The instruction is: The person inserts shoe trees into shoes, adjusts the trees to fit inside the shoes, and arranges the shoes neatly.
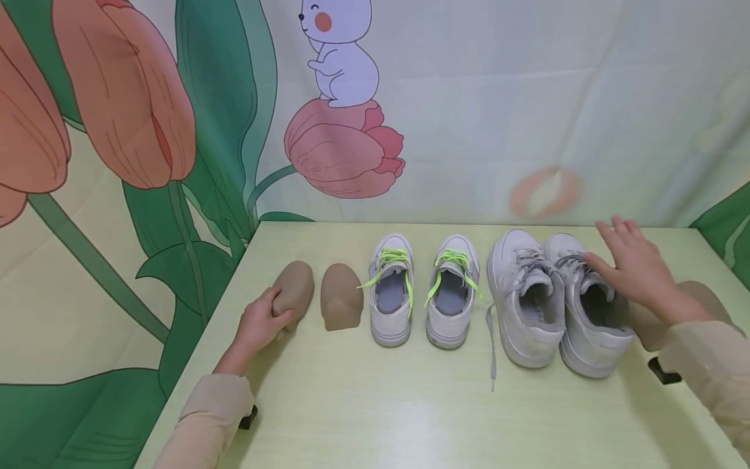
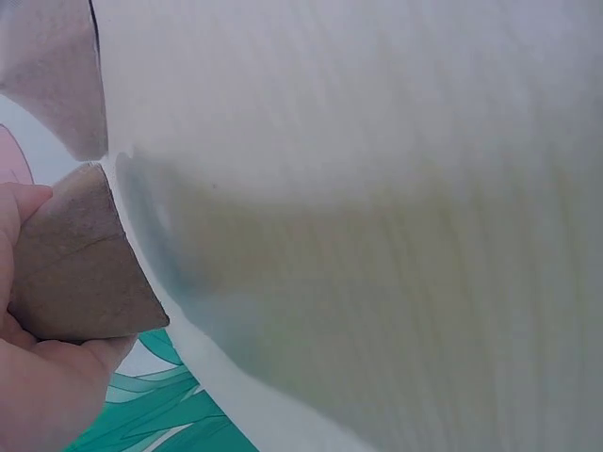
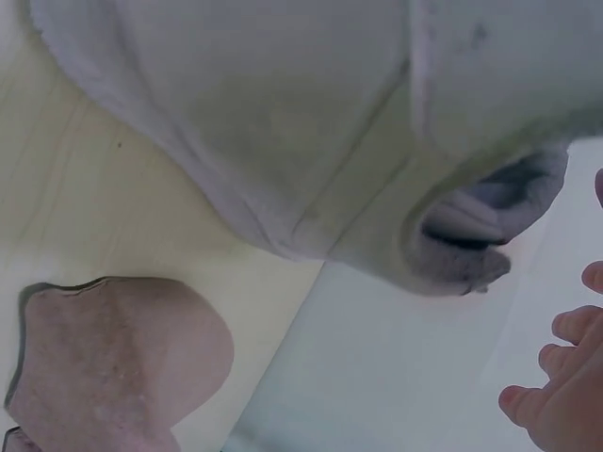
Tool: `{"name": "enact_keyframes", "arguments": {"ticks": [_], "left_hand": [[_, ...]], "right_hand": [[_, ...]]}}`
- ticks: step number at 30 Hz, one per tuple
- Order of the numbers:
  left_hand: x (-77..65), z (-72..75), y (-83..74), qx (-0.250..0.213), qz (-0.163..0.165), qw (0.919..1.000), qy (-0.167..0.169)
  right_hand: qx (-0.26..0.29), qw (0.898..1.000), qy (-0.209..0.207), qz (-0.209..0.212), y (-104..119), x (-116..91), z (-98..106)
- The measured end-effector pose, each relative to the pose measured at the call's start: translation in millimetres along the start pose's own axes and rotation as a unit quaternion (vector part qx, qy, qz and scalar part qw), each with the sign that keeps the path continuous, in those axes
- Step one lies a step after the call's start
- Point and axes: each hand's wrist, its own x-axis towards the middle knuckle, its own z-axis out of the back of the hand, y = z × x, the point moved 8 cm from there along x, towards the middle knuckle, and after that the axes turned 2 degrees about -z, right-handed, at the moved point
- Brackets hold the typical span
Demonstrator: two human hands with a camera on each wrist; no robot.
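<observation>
At the left end of the row, my left hand (image 1: 256,329) grips a brown toe-shaped shoe insert (image 1: 295,290), thumb on one side and fingers on the other; in the left wrist view its cut end (image 2: 80,268) shows. A second brown insert (image 1: 342,296) lies just right of it. My right hand (image 1: 638,270) hovers with spread fingers over the right large white sneaker (image 1: 592,339), holding nothing. Beside that sneaker stands its mate, another large white sneaker (image 1: 518,326). Brown inserts (image 3: 122,358) lie to the right, partly hidden by the right arm in the head view.
Two small white sneakers, one left (image 1: 390,332) and one right (image 1: 447,332), with neon green laces stand mid-row. A loose grey lace (image 1: 491,352) trails onto the pale table (image 1: 375,410). A printed tulip curtain (image 1: 469,130) hangs behind the table.
</observation>
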Motion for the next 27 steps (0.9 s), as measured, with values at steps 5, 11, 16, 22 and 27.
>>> {"name": "enact_keyframes", "arguments": {"ticks": [5, 11, 16, 22, 27], "left_hand": [[-1.1, 0.9, -3.7, 0.001, -0.003, 1.0000, -0.001], [-3.0, 3.2, -10.9, -0.003, -0.004, 1.0000, 0.003], [-4.6, 5.1, -18.6, -0.011, 0.000, 0.9999, 0.011], [-7.7, 7.0, -26.7, -0.020, 0.002, 0.9996, 0.022], [-9.5, 8.8, -32.6, -0.019, 0.006, 0.9993, 0.033]], "right_hand": [[-0.001, 1.000, -0.006, 0.016, 9.1, 1.9, -0.4], [0.002, 1.000, 0.015, 0.019, 18.3, 2.5, -3.2], [-0.006, 0.999, 0.032, 0.016, 22.2, 3.0, -7.9], [-0.012, 0.999, 0.020, 0.046, 30.8, 3.9, -9.8], [-0.011, 0.998, 0.027, 0.056, 35.7, 4.4, -12.9]]}}
